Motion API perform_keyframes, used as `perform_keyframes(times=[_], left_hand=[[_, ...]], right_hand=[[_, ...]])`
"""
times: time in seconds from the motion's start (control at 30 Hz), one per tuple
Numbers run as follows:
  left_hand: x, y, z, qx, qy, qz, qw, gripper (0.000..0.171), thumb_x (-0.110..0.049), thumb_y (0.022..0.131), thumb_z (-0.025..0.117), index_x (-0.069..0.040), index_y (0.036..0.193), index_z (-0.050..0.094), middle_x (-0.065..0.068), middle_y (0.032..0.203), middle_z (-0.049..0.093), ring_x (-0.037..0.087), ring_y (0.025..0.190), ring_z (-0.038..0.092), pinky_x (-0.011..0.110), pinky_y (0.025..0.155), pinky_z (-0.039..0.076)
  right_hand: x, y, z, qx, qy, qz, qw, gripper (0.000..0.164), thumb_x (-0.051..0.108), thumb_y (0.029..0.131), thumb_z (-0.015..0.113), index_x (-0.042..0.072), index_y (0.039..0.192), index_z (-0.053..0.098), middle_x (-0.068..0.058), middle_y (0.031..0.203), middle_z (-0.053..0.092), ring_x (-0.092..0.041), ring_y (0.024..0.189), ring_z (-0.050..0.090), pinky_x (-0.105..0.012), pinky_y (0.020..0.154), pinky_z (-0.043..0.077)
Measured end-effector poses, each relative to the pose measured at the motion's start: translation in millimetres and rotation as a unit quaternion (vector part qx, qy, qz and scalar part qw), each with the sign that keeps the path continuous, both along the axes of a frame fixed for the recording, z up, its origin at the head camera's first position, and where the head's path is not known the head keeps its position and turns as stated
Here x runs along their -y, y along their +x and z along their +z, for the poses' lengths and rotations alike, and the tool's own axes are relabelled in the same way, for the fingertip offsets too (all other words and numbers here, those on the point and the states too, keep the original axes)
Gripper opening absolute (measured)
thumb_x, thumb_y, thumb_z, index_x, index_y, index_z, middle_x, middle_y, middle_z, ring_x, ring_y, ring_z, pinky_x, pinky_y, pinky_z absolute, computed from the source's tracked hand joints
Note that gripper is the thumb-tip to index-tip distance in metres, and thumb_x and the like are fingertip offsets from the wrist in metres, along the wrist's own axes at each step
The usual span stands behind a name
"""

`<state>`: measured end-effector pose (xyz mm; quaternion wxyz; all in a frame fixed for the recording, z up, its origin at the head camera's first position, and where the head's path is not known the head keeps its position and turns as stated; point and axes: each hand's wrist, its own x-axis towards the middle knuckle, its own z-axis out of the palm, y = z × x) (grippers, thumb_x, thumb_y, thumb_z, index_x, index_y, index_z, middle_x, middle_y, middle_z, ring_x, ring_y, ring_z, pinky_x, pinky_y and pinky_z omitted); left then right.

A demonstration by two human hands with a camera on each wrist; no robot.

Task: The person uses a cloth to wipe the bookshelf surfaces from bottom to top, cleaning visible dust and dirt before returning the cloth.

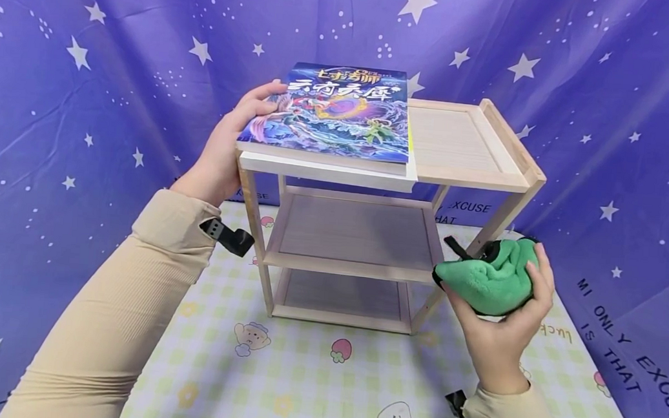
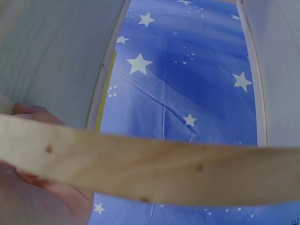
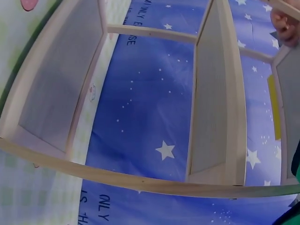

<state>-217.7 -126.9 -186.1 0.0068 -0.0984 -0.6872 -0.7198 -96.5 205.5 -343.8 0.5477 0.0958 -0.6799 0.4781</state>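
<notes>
A three-tier wooden shelf (image 1: 354, 262) stands on the tablecloth. On the left of its top board lies a blue illustrated book (image 1: 341, 115), with a thick white layer under it and a yellow edge at its right. My left hand (image 1: 223, 140) grips the top left side of the shelf, fingers over the book's left edge. In the left wrist view, part of that hand (image 2: 51, 197) shows under the top board, behind the wooden side bar (image 2: 154, 168). My right hand (image 1: 506, 337) holds a green plush item (image 1: 493, 278) with black trim and a black strap, beside the shelf's right leg.
The top board's right part (image 1: 458, 140) is bare wood with a raised side rail (image 1: 514, 140). Below are the middle board (image 1: 356, 230) and bottom board (image 1: 345, 300). A checked tablecloth (image 1: 298, 388) covers the table, and a purple star-print curtain (image 1: 149, 27) hangs behind and beside it.
</notes>
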Motion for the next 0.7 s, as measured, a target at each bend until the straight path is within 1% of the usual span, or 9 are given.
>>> perform_keyframes(times=[0.07,0.13,0.2,0.27,0.33,0.4,0.47,0.6,0.7], left_hand=[[0.0,-0.1,-0.3,0.000,-0.001,0.000,1.0000,0.046,-0.030,0.097,0.045,-0.033,0.143,0.051,-0.021,0.158,0.027,0.012,0.145,0.026,0.037,0.118,0.024],[0.1,0.0,-0.5,0.000,-0.002,0.000,1.0000,0.046,-0.030,0.097,0.045,-0.033,0.143,0.051,-0.021,0.158,0.027,0.012,0.145,0.026,0.036,0.119,0.023],[0.1,0.0,-0.7,0.001,-0.001,-0.001,1.0000,0.046,-0.030,0.097,0.045,-0.033,0.143,0.051,-0.021,0.159,0.027,0.012,0.145,0.026,0.036,0.119,0.024],[0.0,0.1,-0.8,0.000,0.000,-0.001,1.0000,0.046,-0.030,0.097,0.045,-0.033,0.143,0.051,-0.021,0.159,0.026,0.012,0.145,0.026,0.036,0.118,0.024],[-0.1,0.1,-0.7,-0.001,0.000,-0.002,1.0000,0.046,-0.030,0.097,0.045,-0.033,0.143,0.051,-0.021,0.159,0.026,0.012,0.145,0.027,0.036,0.118,0.024],[0.0,0.1,-0.6,-0.002,-0.003,0.000,1.0000,0.046,-0.030,0.097,0.045,-0.033,0.143,0.051,-0.021,0.158,0.027,0.012,0.145,0.027,0.036,0.118,0.025],[0.1,0.2,-0.4,-0.003,-0.002,0.000,1.0000,0.046,-0.030,0.097,0.045,-0.033,0.143,0.051,-0.021,0.158,0.027,0.011,0.145,0.027,0.035,0.118,0.024],[0.2,0.4,-0.1,-0.001,0.001,0.001,1.0000,0.046,-0.030,0.097,0.046,-0.033,0.143,0.051,-0.021,0.158,0.027,0.011,0.145,0.027,0.035,0.118,0.024],[0.0,0.4,0.0,0.000,0.004,0.000,1.0000,0.046,-0.030,0.097,0.046,-0.033,0.142,0.051,-0.021,0.158,0.027,0.011,0.145,0.027,0.035,0.118,0.024]], right_hand=[[-3.0,-3.1,0.0,0.025,-0.002,0.007,1.000,0.102,0.054,0.066,0.088,-0.010,0.125,0.035,-0.022,0.152,0.035,-0.030,0.141,0.035,-0.038,0.118,0.023],[-5.8,-5.6,0.3,0.054,-0.002,0.013,0.998,0.104,0.051,0.066,0.089,-0.008,0.132,0.036,-0.021,0.154,0.034,-0.027,0.143,0.034,-0.036,0.119,0.022],[-7.9,-8.0,1.2,0.082,-0.002,0.016,0.997,0.102,0.039,0.066,0.092,-0.004,0.139,0.036,-0.019,0.156,0.033,-0.025,0.144,0.032,-0.034,0.119,0.021],[-8.9,-10.0,3.2,0.109,-0.003,0.019,0.994,0.100,0.022,0.066,0.094,0.000,0.144,0.034,-0.014,0.156,0.033,-0.022,0.144,0.032,-0.031,0.119,0.022],[-9.1,-11.7,6.3,0.133,-0.010,0.019,0.991,0.102,0.006,0.064,0.092,0.005,0.147,0.033,-0.009,0.156,0.034,-0.019,0.142,0.034,-0.029,0.117,0.023],[-8.7,-13.2,10.1,0.154,-0.020,0.023,0.988,0.105,-0.003,0.063,0.090,0.009,0.149,0.031,-0.004,0.155,0.036,-0.016,0.139,0.037,-0.026,0.113,0.026],[-8.2,-14.7,13.8,0.170,-0.034,0.030,0.984,0.106,-0.004,0.064,0.089,0.013,0.151,0.030,-0.002,0.152,0.038,-0.014,0.133,0.040,-0.024,0.108,0.029],[-8.3,-15.9,20.8,0.190,-0.058,0.044,0.979,0.103,-0.004,0.067,0.086,0.018,0.151,0.030,-0.001,0.146,0.042,-0.012,0.126,0.042,-0.023,0.101,0.032],[-9.2,-16.1,25.3,0.207,-0.075,0.049,0.974,0.101,-0.003,0.069,0.085,0.021,0.149,0.029,0.002,0.144,0.042,-0.011,0.124,0.042,-0.024,0.099,0.033]])
